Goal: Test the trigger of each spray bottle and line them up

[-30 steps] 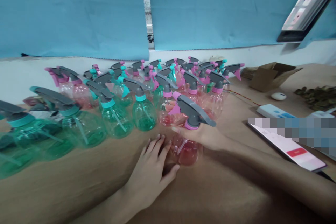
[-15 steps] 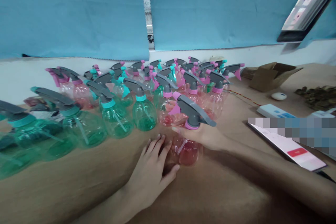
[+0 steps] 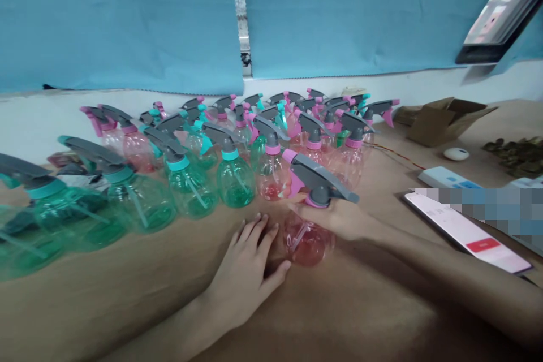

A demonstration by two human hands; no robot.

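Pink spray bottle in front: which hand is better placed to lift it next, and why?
Probably the right hand: it wraps the pink spray bottle at its neck, while the left hand only rests beside its base.

**A:** Where does the nearest spray bottle (image 3: 307,235) stand?

**B:** Upright on the worktop (image 3: 127,300), just in front of the crowd of bottles (image 3: 190,181). The right hand (image 3: 339,218) comes in from the right and wraps its neck. The left hand (image 3: 248,271) lies flat on the worktop, just beside its base on the left.

**A:** And the crowd?

**B:** Behind it and off to the left, in rows running back to the wall.

**A:** What's on the right?

**B:** A phone (image 3: 466,232) lies flat beyond the right forearm. Behind it is a power strip (image 3: 445,178), and further back a cardboard box (image 3: 449,119) near the wall. A screen (image 3: 500,11) hangs above the box.
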